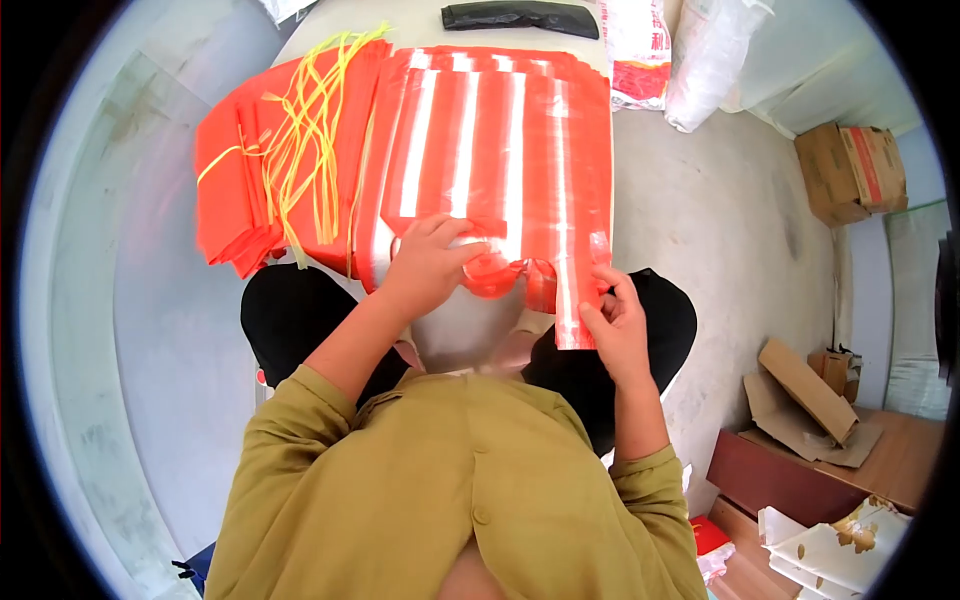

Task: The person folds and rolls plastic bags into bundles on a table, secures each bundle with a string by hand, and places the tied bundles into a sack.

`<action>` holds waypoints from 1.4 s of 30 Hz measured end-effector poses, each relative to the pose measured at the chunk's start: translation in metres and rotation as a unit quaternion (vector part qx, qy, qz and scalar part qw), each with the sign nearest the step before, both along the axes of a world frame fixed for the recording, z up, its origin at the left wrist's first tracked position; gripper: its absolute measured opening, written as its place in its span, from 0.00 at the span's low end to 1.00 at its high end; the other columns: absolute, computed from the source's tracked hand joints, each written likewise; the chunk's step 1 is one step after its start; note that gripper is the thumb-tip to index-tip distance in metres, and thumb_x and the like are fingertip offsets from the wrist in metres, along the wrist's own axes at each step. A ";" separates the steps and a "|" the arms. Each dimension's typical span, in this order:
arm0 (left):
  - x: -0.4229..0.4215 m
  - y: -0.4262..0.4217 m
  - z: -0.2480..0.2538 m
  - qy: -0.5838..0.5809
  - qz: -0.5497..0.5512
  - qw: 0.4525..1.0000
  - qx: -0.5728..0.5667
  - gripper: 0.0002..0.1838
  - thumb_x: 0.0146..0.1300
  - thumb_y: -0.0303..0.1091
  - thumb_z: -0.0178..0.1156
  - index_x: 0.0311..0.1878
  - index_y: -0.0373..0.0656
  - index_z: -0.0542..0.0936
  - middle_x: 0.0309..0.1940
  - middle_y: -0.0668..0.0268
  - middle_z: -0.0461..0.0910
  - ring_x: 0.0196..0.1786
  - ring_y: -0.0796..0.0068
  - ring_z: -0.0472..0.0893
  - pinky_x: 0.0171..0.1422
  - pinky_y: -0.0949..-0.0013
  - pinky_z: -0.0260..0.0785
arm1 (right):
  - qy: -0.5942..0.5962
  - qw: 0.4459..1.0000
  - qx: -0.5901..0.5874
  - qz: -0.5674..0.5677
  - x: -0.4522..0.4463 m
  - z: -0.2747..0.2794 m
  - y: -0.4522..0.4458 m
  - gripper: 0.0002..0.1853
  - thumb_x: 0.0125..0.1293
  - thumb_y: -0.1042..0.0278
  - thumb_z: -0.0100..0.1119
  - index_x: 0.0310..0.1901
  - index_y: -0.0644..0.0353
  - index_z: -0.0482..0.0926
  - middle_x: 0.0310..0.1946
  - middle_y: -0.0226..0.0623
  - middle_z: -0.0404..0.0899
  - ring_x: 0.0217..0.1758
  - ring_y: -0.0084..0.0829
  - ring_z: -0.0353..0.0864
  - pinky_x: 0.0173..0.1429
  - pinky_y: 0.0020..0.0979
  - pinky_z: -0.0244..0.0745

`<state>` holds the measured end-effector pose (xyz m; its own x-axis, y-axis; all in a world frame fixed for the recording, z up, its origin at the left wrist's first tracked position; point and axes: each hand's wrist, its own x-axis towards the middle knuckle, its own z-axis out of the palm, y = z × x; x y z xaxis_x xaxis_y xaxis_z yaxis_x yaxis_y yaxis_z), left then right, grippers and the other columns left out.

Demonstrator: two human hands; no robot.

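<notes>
A stack of red-and-white striped plastic carrier bags (490, 130) lies flat on the table in front of me, handle ends towards my body. My left hand (430, 262) is at the near left of the top bag, its fingers bent over the left handle, which looks folded back. With thumb and fingers, my right hand (618, 318) pinches the outer edge of the right handle (570, 320), which hangs past the table's near edge. Between the hands, the curved cut-out of the bag's mouth shows. What lies under my left fingers is partly hidden.
Folded red bags (240, 150) with yellow ties (315, 130) lie to the left of the stack. A black rolled bundle (520, 17) sits at the table's far end. White printed sacks (640, 55) stand beyond its right corner. Cardboard boxes (850, 172) are on the right.
</notes>
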<state>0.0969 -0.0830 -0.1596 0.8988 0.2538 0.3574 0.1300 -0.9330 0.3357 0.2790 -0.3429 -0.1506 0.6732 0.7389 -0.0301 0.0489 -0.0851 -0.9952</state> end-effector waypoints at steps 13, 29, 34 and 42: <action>-0.006 0.002 0.001 0.013 -0.009 1.000 -0.008 0.16 0.55 0.26 0.64 0.49 0.47 0.86 0.63 0.59 0.80 0.68 0.54 0.76 0.68 0.49 0.68 | 0.169 0.959 -0.118 0.194 0.033 0.014 0.142 0.17 0.80 0.68 0.49 0.64 0.65 0.77 0.48 0.36 0.82 0.46 0.26 0.87 0.53 0.28 0.83; -0.010 -0.004 0.007 -0.063 0.001 0.996 -0.068 0.14 0.54 0.24 0.66 0.45 0.45 0.88 0.63 0.54 0.80 0.65 0.51 0.79 0.67 0.50 0.73 | -0.117 0.960 -0.204 0.154 0.001 0.032 0.153 0.23 0.67 0.73 0.69 0.64 0.63 0.79 0.46 0.34 0.81 0.38 0.24 0.79 0.47 0.30 0.80; -0.004 0.002 0.007 -0.086 -0.059 0.995 -0.003 0.07 0.57 0.30 0.67 0.39 0.40 0.85 0.62 0.56 0.82 0.66 0.54 0.79 0.66 0.52 0.76 | -0.298 0.930 -0.166 0.136 -0.002 0.010 0.149 0.26 0.67 0.75 0.69 0.67 0.60 0.77 0.49 0.35 0.82 0.37 0.26 0.81 0.48 0.31 0.81; -0.002 0.006 0.001 -0.077 -0.078 0.994 -0.004 0.08 0.57 0.26 0.65 0.41 0.41 0.83 0.56 0.59 0.85 0.63 0.55 0.81 0.64 0.53 0.77 | -0.180 0.978 -0.065 0.088 0.001 0.003 0.131 0.21 0.67 0.76 0.63 0.61 0.62 0.80 0.53 0.46 0.83 0.45 0.40 0.85 0.52 0.38 0.82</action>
<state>0.0952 -0.0771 -0.1587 0.8625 0.1185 0.4920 -0.0698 -0.9351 0.3476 0.2800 -0.2122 -0.1474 0.5208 0.8495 0.0841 0.4193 -0.1687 -0.8920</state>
